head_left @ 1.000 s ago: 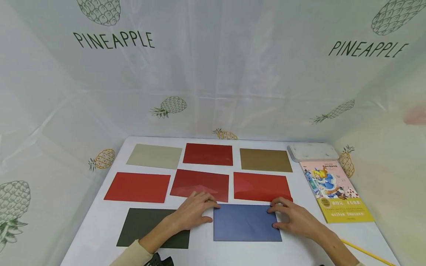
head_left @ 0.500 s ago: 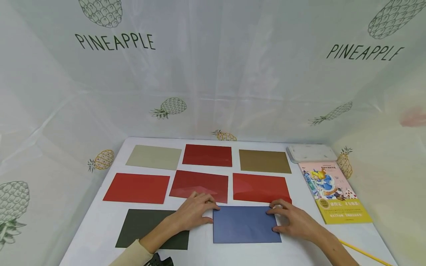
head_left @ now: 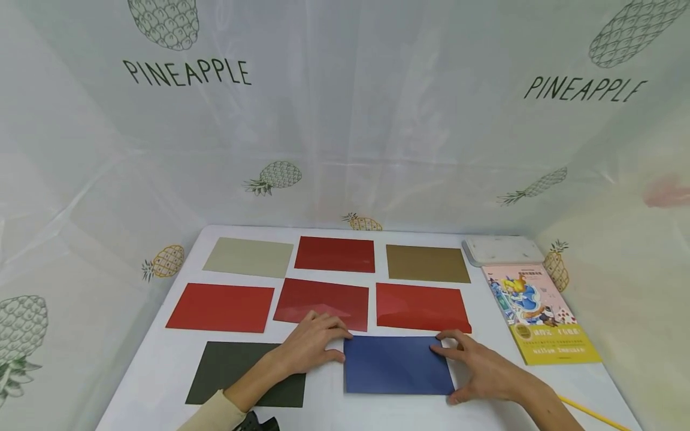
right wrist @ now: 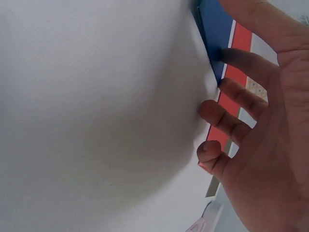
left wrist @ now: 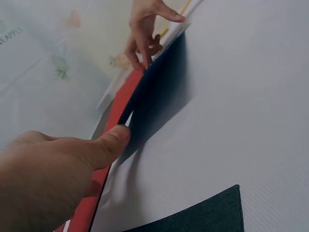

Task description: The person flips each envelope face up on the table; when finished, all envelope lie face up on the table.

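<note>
A dark blue sheet point(head_left: 396, 365) lies between my two hands near the front of the white table point(head_left: 329, 413). My left hand point(head_left: 309, 344) has fingertips at its far left corner and its thumb point(left wrist: 116, 137) beside its left edge. In the left wrist view the sheet's near part stands a little off the table, with a dark area below. My right hand point(head_left: 480, 368) is spread along the right edge, index finger point(right wrist: 246, 63) touching the sheet and thumb at the near right corner. Beneath the left forearm lies a dark green sheet point(head_left: 226, 371).
Behind are several red sheets point(head_left: 221, 308), a beige sheet point(head_left: 248, 257) and a brown sheet point(head_left: 426, 263). At the right lie a pink and yellow book point(head_left: 541, 317), a white flat case point(head_left: 504, 249) and a yellow stick point(head_left: 593, 413). A pineapple-print curtain point(head_left: 366, 120) encloses the table.
My right thumb has moved down and outward to the sheet's near right corner. The blue sheet looks darker now. My left hand has barely moved; the head view has shifted slightly.
</note>
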Demonstrator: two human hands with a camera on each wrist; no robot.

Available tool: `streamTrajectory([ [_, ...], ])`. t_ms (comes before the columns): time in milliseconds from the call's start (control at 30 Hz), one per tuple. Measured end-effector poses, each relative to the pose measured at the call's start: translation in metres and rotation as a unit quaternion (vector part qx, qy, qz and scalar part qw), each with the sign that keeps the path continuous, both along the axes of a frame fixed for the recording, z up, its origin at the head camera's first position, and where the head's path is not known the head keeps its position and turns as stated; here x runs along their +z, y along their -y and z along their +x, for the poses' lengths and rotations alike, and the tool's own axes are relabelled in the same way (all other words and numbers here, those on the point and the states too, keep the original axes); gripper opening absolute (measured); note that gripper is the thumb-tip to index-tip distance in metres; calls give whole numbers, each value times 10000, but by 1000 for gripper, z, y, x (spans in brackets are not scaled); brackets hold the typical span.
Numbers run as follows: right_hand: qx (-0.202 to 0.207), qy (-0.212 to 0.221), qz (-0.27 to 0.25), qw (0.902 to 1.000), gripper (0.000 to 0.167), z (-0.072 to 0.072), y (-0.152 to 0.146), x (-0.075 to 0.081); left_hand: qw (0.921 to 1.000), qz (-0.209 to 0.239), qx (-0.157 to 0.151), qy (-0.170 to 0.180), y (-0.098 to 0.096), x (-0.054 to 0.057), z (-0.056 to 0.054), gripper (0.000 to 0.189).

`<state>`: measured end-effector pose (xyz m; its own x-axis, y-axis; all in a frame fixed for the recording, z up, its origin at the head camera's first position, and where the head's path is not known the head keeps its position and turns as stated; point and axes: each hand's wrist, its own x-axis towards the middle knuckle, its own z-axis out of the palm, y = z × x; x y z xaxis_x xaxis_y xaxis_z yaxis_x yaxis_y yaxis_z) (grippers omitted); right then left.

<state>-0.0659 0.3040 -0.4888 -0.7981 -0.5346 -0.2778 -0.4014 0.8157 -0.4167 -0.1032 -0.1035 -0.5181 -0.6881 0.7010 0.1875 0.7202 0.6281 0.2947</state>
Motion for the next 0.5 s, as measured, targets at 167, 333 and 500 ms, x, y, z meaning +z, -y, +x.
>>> streamTrajectory([
  [167, -18, 142, 43, 9999, 95, -1, 1, 1, 9993, 300, 35, 220, 1, 0, -2, 42],
  [333, 34, 38, 136, 9999, 95, -2, 1, 2, 9982, 465, 226, 320, 0, 2, -4, 40],
  [500, -18, 97, 79, 9999, 92, -1, -1, 6, 9968, 586, 331, 424, 0, 4, -3, 38],
])
